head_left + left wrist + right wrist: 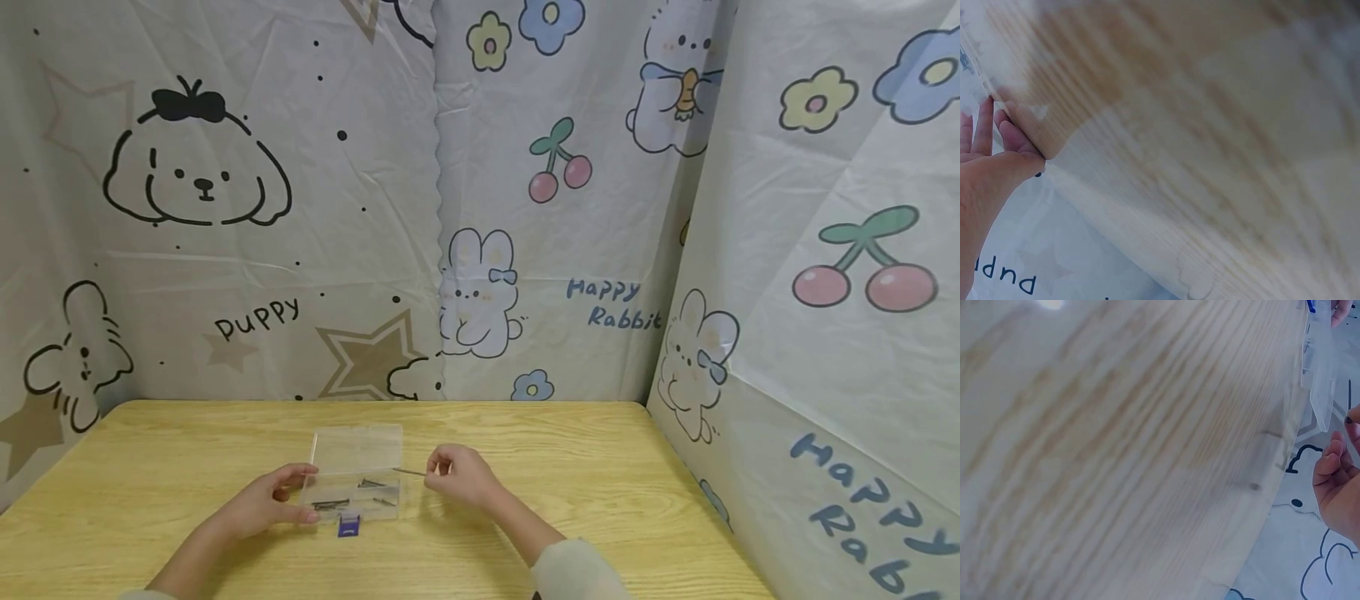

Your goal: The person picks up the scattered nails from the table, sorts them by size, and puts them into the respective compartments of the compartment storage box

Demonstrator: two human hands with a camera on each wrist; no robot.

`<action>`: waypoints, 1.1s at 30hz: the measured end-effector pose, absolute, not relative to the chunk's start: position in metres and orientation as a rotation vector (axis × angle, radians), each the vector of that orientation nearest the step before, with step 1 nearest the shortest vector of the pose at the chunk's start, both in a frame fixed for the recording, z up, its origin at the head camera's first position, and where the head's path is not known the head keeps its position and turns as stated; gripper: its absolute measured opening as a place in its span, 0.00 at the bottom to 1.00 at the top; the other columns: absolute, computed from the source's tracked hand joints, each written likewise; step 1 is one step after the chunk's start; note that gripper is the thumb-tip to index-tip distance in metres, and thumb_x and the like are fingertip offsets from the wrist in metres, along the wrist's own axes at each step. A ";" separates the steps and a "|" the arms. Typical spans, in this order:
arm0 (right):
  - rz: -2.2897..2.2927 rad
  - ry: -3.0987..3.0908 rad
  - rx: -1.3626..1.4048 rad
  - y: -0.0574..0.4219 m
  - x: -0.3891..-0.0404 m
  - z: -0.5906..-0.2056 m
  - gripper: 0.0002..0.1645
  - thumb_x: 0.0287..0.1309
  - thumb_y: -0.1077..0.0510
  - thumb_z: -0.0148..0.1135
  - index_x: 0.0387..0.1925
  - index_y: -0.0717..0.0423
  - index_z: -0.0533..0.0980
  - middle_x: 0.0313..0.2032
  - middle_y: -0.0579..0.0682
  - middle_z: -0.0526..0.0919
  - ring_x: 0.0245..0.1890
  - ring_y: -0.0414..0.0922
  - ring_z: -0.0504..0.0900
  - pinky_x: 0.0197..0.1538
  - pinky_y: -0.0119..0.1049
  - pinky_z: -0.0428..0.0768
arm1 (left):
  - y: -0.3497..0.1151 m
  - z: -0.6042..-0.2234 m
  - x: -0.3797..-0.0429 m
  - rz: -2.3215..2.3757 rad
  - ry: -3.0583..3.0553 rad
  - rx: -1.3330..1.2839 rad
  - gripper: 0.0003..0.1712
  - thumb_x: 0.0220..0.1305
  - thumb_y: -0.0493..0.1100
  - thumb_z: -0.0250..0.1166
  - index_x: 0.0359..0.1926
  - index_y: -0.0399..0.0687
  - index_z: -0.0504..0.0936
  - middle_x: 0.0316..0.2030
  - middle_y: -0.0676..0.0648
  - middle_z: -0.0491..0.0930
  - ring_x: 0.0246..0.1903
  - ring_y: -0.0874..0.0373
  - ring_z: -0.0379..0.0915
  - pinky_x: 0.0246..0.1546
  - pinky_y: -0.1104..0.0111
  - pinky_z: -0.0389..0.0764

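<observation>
A clear plastic compartment box (367, 514) lies with its lid (357, 448) swung back and its purple-blue latch (348, 526) at the front. My left hand (258, 502) holds the left side of the box, thumb at the front corner and fingers farther back. Between thumb and fingertips, my right hand (463, 477) pinches a long thin metal screw (410, 472) just right of the box. Its tip points left toward the lid's edge. More screws (331, 505) lie in the left front compartment, with others (384, 502) on the right. Their threads are too small to make out.
The box rests on a yellow wood-grain table (525, 550). Printed cloth (300, 250) hangs behind the table's back edge and along the right side (825, 375).
</observation>
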State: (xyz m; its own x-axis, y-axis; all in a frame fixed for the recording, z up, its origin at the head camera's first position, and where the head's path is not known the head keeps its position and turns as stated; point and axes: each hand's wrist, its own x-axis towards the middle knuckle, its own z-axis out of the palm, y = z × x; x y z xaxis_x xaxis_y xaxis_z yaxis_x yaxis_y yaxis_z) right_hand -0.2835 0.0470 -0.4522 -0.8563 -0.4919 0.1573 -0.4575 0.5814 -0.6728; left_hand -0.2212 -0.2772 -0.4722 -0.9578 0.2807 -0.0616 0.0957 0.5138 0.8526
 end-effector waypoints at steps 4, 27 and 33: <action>-1.150 2.748 -0.837 0.041 -0.283 -0.450 0.02 0.50 0.55 0.59 0.29 0.47 0.76 0.23 0.38 0.71 0.22 0.34 0.66 0.24 0.26 0.64 | -0.277 -0.472 -0.221 1.435 2.553 0.321 0.42 0.53 0.47 0.70 0.64 0.35 0.62 0.61 0.28 0.65 0.61 0.28 0.57 0.57 0.40 0.64; -1.051 2.752 -0.839 0.012 -0.277 -0.460 0.03 0.56 0.55 0.57 0.33 0.48 0.76 0.19 0.39 0.68 0.15 0.33 0.60 0.19 0.26 0.60 | -0.276 -0.470 -0.221 1.454 2.536 0.326 0.43 0.52 0.47 0.71 0.64 0.34 0.62 0.62 0.28 0.64 0.62 0.29 0.55 0.58 0.39 0.62; -1.027 2.777 -0.849 0.010 -0.277 -0.462 0.03 0.57 0.56 0.57 0.33 0.49 0.76 0.19 0.39 0.68 0.15 0.33 0.61 0.19 0.26 0.60 | -0.277 -0.469 -0.220 1.454 2.541 0.322 0.43 0.52 0.47 0.71 0.64 0.34 0.62 0.62 0.28 0.64 0.63 0.29 0.55 0.58 0.39 0.61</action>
